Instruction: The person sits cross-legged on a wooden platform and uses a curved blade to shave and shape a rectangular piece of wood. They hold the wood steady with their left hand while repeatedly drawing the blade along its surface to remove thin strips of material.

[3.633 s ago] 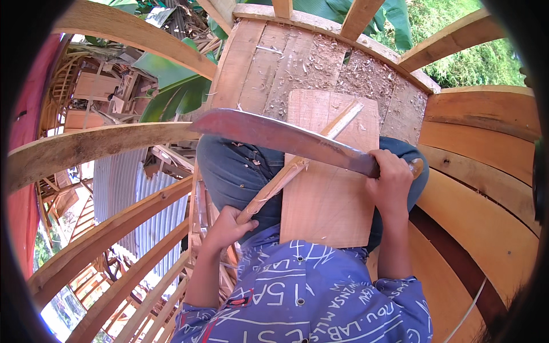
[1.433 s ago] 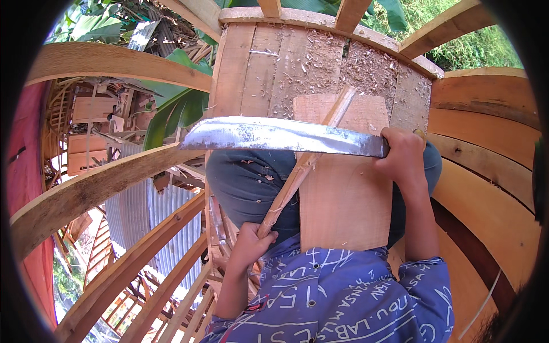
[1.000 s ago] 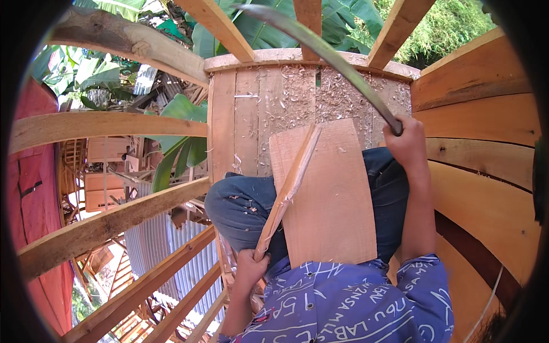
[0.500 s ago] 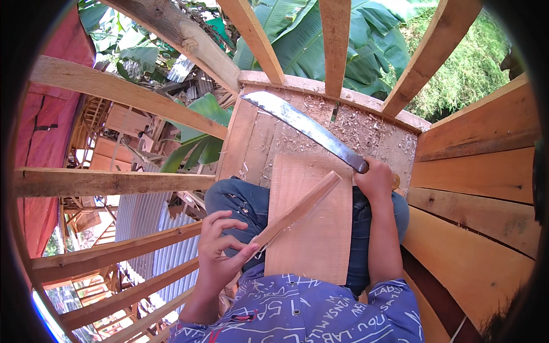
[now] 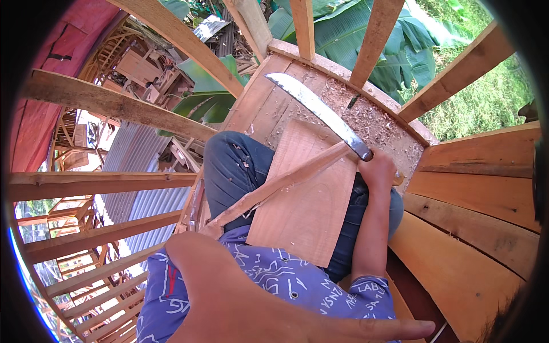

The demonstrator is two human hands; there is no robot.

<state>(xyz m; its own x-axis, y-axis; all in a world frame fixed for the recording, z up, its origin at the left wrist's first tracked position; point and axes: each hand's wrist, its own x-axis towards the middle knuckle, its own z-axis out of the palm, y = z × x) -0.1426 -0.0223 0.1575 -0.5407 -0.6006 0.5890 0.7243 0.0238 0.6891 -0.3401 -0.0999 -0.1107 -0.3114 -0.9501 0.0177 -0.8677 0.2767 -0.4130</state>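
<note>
My right hand (image 5: 377,170) is closed round the handle of a machete (image 5: 320,110); its long, curved blade points away to the far left. A flat wooden board (image 5: 311,211) lies across my lap. Slanting over the board is a roughly cut wooden strip (image 5: 274,186). Its far end meets the blade near the handle in the picture, but I cannot tell if they touch. My left hand (image 5: 229,291) looms large at the lower edge, close to the camera, one digit stretched to the right. It hides the strip's near end; its other fingers are out of sight.
Wood shavings (image 5: 343,97) litter the plank platform (image 5: 246,108) ahead. Upright slats (image 5: 374,43) fence it in front and on the left; a plank wall (image 5: 474,188) stands on the right. Beyond are banana leaves (image 5: 331,34) and corrugated metal sheets (image 5: 148,203).
My left hand has left the strip's near end and come up close to the camera. The view has turned somewhat. My right hand keeps its hold on the machete.
</note>
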